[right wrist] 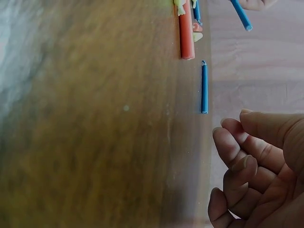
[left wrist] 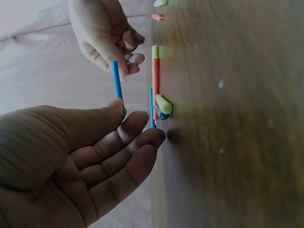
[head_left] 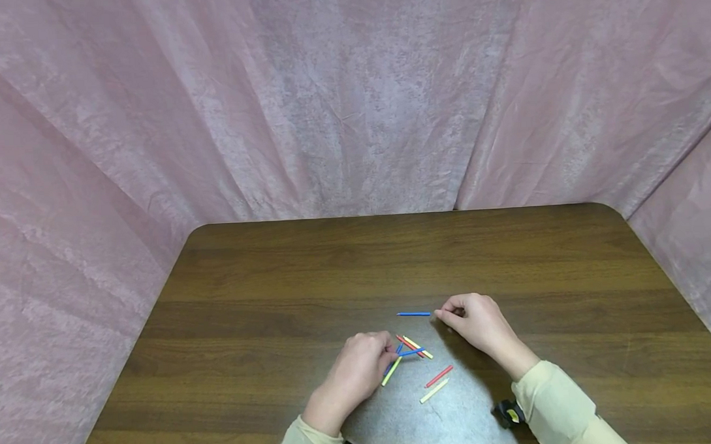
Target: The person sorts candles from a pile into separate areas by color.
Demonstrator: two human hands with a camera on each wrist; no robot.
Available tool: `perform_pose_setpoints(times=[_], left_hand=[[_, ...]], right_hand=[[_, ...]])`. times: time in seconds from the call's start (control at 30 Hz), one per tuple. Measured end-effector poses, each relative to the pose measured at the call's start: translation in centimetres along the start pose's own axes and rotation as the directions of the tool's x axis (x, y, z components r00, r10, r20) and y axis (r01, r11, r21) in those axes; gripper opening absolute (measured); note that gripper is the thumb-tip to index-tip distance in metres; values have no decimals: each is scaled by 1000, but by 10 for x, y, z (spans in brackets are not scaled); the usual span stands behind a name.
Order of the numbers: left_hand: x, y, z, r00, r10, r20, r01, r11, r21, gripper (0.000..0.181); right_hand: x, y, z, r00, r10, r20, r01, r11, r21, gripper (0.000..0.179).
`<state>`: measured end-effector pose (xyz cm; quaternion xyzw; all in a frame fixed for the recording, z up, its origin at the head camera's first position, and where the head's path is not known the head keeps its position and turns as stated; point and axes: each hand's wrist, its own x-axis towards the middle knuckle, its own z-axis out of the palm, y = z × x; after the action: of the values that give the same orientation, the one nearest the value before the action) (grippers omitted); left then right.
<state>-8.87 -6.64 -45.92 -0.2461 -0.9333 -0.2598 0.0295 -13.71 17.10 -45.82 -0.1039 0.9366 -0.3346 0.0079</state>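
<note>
Fingers of the left hand [head_left: 356, 369] pinch one slim blue crayon-like stick [head_left: 410, 353]; those of the right hand [head_left: 478, 323], bent and holding nothing, sit just beside a second slim blue stick [head_left: 414, 314].

Head view: the second stick lies on the brown wood-grain table [head_left: 275, 283] left of the right fingertips, long axis side to side, its right end towards them, so the right hand is nearer; the pinched one points rightward from the left fingertips, over a loose pile of crossed coloured sticks [head_left: 418, 346]. Left wrist view: thumb and index finger grip the blue stick near one end, its free length reaching towards the right hand. Right wrist view: a gap separates the fingertips from the second stick, blunt end nearest them.
</note>
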Motion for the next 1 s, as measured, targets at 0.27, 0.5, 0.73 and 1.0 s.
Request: perform_pose_setpoints(times=[0.27, 0.5, 0.73, 1.0], left_hand=[[2, -2, 0, 998, -64, -13, 62, 991, -119, 16], [6, -4, 1, 993, -117, -30, 108, 971, -214, 14], [11, -7, 1, 985, -166, -43, 148, 951, -273, 14], [16, -10, -1, 980, -191, -49, 165, 929, -332, 14]], right_hand=[[-1, 1, -1, 1000, 10, -5, -10, 1000, 6, 15], [-1, 2, -1, 1000, 22, -3, -22, 1000, 9, 16], [-2, 3, 0, 1000, 25, 5, -25, 1000, 14, 16], [-4, 1, 0, 999, 0, 32, 0, 1000, 25, 11]])
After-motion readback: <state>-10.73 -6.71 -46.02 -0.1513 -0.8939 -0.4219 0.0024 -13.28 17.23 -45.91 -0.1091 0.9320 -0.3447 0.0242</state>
